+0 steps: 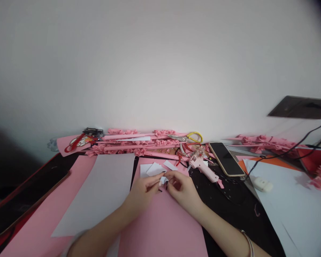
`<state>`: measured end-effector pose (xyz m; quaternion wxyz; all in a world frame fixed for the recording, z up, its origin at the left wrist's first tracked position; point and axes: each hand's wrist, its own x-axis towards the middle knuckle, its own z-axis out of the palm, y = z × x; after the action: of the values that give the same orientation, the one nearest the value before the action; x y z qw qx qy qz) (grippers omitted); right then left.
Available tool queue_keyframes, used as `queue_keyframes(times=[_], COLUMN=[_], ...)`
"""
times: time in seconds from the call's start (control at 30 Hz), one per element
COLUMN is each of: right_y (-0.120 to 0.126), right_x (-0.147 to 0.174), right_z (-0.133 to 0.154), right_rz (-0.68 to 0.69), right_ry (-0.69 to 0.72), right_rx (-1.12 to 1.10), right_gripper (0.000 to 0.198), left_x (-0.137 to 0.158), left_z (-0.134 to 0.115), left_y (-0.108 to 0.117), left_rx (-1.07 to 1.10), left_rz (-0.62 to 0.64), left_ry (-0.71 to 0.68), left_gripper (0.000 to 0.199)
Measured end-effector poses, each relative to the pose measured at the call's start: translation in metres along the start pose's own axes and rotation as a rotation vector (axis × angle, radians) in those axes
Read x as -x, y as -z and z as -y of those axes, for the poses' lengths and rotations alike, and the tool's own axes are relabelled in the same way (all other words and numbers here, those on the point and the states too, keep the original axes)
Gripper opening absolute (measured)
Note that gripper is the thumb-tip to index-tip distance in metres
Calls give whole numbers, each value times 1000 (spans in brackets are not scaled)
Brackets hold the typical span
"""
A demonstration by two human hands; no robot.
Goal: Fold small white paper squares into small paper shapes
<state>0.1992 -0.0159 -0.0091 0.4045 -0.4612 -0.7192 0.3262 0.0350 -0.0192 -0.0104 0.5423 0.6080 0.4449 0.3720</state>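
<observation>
Between my two hands, a small folded piece of white paper [164, 180] is pinched above a pink sheet [164, 225]. My left hand [145, 190] grips it from the left with thumb and fingers. From the right, my right hand [182, 188] has its fingertips closed on the same piece. Just beyond the fingers, several small white paper pieces [153, 168] lie on the pink sheet. The fold's exact shape is partly hidden by my fingers.
A pink glue gun [205, 169] and a phone [226, 159] lie to the right. Yellow-handled scissors [186, 137] rest on pink paper flower stems [128, 146] along the wall. White sheets [96, 192] are at left; an earbud case [262, 184] sits on more paper at right.
</observation>
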Motion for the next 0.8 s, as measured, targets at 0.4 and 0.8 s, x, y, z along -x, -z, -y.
queue_keyframes(times=[0.4,0.8], right_y=[3,3], right_x=[0,-1], right_z=[2,4], right_rz=[-108,-47], right_ry=[67,91], right_rx=[-106,-47], right_gripper=[24,28], left_x=[-2,-3], left_z=[-7,-3], left_y=[-1,-3], left_rx=[328,264], left_rz=[11,96], left_ry=[172,150], left_gripper=[38,27])
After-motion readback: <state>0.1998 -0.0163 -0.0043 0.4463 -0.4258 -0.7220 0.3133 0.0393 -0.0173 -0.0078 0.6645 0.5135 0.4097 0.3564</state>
